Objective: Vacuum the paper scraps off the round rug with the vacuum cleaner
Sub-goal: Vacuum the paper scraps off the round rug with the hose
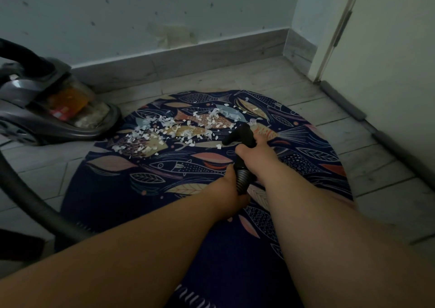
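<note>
A round dark blue rug (117, 197) with a fish and leaf pattern lies on the floor. Several white paper scraps (169, 128) are strewn across its far half. My right hand (256, 153) grips the black nozzle handle (240, 135) of the vacuum hose, whose tip points left toward the nearest scraps. My left hand (231, 190) grips the ribbed hose (243, 178) just behind the handle. The grey canister vacuum cleaner (47, 109) sits on the floor at the rug's far left edge.
The dark hose (28, 190) curves along the floor on the left. A wall with a skirting board (188, 58) runs behind the rug. A white door (381, 60) with a grey draught strip stands at the right. Light floor tiles surround the rug.
</note>
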Motion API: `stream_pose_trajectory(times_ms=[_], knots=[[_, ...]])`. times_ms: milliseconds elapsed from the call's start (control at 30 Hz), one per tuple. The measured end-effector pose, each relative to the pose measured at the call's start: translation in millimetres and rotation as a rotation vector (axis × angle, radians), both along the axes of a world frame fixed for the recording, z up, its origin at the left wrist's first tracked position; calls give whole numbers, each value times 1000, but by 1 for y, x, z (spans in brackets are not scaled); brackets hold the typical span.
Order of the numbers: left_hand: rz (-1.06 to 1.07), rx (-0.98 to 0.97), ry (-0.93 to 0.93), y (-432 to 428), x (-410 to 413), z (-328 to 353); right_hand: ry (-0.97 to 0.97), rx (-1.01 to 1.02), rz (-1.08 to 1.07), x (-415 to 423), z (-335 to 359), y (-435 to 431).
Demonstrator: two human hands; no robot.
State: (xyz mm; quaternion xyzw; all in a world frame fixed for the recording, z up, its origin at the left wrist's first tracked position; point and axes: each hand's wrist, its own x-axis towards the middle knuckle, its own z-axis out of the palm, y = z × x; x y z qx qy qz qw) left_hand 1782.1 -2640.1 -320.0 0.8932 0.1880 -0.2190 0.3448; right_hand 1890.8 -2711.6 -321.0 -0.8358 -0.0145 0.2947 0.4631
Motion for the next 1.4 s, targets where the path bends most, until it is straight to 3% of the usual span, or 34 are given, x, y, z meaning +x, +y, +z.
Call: stream_pose_trajectory(times_ms=[1400], knots=[[-53, 1, 16, 14, -13, -10, 3, 72, -157, -24, -20, 10]])
